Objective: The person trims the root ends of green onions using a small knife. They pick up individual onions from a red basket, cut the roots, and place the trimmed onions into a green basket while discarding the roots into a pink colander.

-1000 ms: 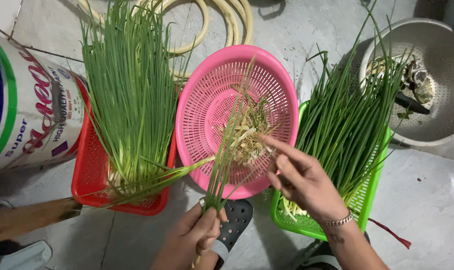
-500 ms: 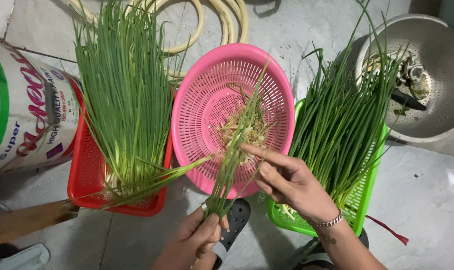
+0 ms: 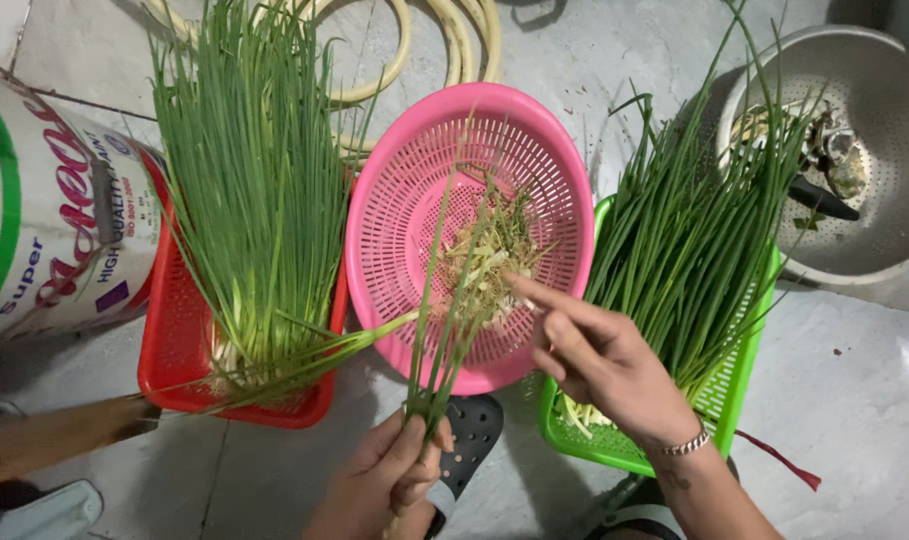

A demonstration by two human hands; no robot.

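Left hand point(image 3: 390, 480) closed in a tight grip around the base of a small bunch of green onions point(image 3: 445, 320), stalks rising from the fist over the pink basket point(image 3: 405, 190). Right hand point(image 3: 605, 370) just right of the stalks, fingers loosely spread, forefinger reaching toward the tips, holding nothing. Red basket point(image 3: 175, 350) left of the fist, green basket point(image 3: 735, 390) beyond the right hand.
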